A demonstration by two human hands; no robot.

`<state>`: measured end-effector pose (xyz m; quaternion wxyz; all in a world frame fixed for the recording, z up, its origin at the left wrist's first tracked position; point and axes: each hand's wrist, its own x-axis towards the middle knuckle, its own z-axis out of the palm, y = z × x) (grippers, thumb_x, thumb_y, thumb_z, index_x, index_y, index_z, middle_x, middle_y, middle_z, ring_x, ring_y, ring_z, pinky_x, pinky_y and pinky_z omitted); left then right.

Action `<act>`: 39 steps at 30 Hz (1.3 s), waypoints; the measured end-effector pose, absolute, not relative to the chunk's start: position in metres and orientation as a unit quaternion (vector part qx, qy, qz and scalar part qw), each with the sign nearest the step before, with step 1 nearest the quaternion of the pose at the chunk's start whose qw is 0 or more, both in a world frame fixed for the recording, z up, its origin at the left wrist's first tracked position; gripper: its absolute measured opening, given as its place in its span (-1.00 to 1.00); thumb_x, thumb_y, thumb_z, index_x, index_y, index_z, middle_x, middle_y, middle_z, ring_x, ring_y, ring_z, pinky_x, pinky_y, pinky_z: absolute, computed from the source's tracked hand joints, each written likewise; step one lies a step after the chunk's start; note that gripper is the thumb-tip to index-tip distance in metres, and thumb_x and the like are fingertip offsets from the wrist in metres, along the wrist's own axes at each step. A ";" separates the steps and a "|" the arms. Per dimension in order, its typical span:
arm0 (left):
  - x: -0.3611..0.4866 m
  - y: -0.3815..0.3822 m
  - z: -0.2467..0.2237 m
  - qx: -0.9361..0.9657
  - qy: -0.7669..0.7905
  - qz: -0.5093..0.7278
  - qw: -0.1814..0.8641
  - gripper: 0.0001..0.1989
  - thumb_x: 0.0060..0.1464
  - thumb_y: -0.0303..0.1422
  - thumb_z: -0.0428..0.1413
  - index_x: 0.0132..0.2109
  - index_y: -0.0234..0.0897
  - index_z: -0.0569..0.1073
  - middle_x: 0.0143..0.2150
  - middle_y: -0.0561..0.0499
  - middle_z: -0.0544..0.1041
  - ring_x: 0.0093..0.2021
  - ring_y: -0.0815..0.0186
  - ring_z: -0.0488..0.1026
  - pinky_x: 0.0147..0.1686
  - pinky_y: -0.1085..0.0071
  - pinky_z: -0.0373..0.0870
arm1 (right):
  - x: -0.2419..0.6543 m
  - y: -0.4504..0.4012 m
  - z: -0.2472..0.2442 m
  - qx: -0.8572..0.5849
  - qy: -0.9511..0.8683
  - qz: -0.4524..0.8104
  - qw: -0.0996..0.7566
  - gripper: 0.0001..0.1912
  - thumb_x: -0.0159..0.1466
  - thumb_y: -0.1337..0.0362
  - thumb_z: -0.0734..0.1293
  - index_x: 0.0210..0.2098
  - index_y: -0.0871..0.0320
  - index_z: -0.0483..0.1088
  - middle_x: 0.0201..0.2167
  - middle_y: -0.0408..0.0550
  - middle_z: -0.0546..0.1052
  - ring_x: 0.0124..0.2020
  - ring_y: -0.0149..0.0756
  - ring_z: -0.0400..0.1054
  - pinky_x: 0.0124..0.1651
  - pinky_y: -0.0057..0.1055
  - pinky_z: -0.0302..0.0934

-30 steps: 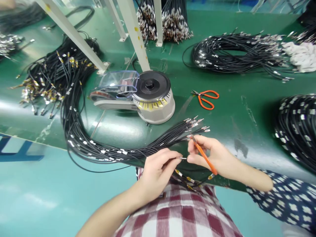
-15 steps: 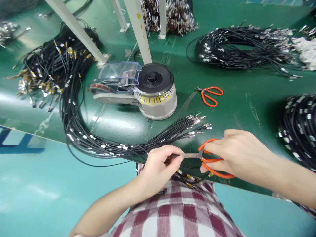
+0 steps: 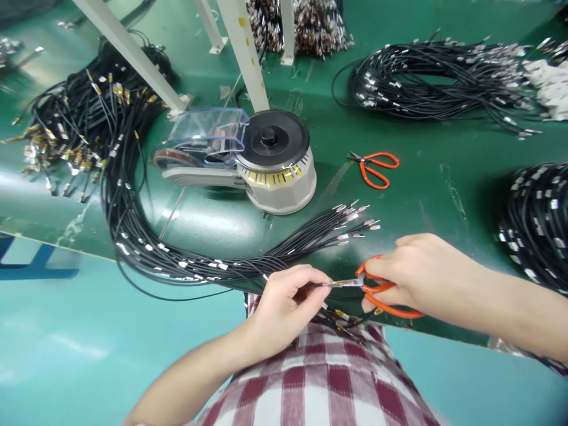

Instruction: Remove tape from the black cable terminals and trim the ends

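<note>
Thumb and fingers of my left hand (image 3: 290, 305) pinch the end of a black cable (image 3: 313, 286) near the table's front edge. In my right hand (image 3: 410, 269) is a pair of orange-handled scissors (image 3: 390, 306), fingers wrapped round the loops. The blades point left and meet the cable end at my left fingertips; the exact contact there is too small to make out. Just beyond my hands lies a curved bundle of black cables (image 3: 195, 263) with white labels and bare metal tips. Below my hands, cable ends with yellow tags (image 3: 341, 316) lie against my checked shirt.
A round tape dispenser (image 3: 279, 171) stands beyond the bundle. A second pair of orange scissors (image 3: 375, 168) lies to its right. Coiled cables (image 3: 399, 83) rest at the back right, another coil (image 3: 539, 225) at the far right. White rack legs (image 3: 248, 65) rise behind the dispenser.
The view has shifted slightly. Both hands stay together at the cable end, and the scissor blades have turned a little, catching more light.
</note>
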<state>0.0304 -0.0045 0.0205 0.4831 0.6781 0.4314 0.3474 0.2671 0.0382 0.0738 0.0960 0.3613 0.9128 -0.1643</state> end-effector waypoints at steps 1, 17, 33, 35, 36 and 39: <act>0.030 -0.005 0.020 0.680 0.428 0.352 0.479 -0.91 0.16 -0.52 0.13 -0.27 -0.34 0.54 -0.45 0.05 0.54 -0.49 0.47 0.40 -0.46 0.59 0.31 | 0.267 0.039 0.073 0.375 0.900 -0.196 0.106 -0.63 0.24 0.01 0.41 -0.56 0.08 0.36 -0.71 -0.26 0.40 -0.68 -0.38 0.10 -0.51 -0.40 -0.26; 0.028 -0.009 0.024 0.709 0.413 0.341 0.460 -0.90 0.18 -0.55 0.11 -0.23 -0.34 0.52 -0.40 0.02 0.54 -0.46 0.45 0.42 -0.45 0.58 0.33 | 0.273 0.030 0.078 0.287 0.953 -0.086 0.039 -0.67 0.20 0.07 0.45 -0.57 0.06 0.37 -0.62 -0.22 0.45 -0.67 -0.36 0.04 -0.45 -0.33 -0.33; 0.027 -0.009 0.020 0.719 0.385 0.395 0.423 -0.91 0.18 -0.54 0.14 -0.20 -0.32 0.52 -0.39 -0.02 0.57 -0.46 0.41 0.45 -0.48 0.52 0.39 | 0.261 0.030 0.064 0.493 0.586 -0.641 -0.055 -0.63 0.18 0.03 0.43 -0.54 0.15 0.32 -0.65 -0.25 0.42 -0.67 -0.48 0.24 -0.58 -0.52 0.09; 0.029 -0.010 0.018 0.732 0.373 0.415 0.390 -0.87 0.17 -0.56 0.15 -0.15 -0.31 0.52 -0.38 -0.02 0.55 -0.44 0.40 0.44 -0.46 0.51 0.42 | 0.255 0.028 0.061 0.505 0.484 -0.705 -0.115 -0.60 0.10 -0.01 0.47 -0.47 0.16 0.33 -0.52 -0.16 0.50 -0.63 -0.46 0.30 -0.56 -0.50 0.18; 0.030 -0.010 0.016 0.741 0.366 0.425 0.370 -0.84 0.17 -0.57 0.15 -0.12 -0.31 0.52 -0.38 -0.02 0.54 -0.43 0.40 0.44 -0.44 0.50 0.43 | 0.251 0.027 0.060 0.503 0.452 -0.724 -0.137 -0.58 0.04 -0.01 0.51 -0.46 0.17 0.33 -0.49 -0.14 0.52 -0.62 -0.45 0.32 -0.55 -0.49 0.20; 0.031 -0.012 0.012 0.766 0.344 0.434 0.327 -0.76 0.17 -0.59 0.12 -0.03 -0.29 0.49 -0.33 -0.03 0.52 -0.38 0.38 0.45 -0.39 0.48 0.48 | 0.242 0.026 0.060 0.489 0.427 -0.740 -0.175 -0.57 -0.06 0.05 0.58 -0.49 0.17 0.33 -0.53 -0.16 0.50 -0.57 -0.43 0.33 -0.50 -0.49 0.22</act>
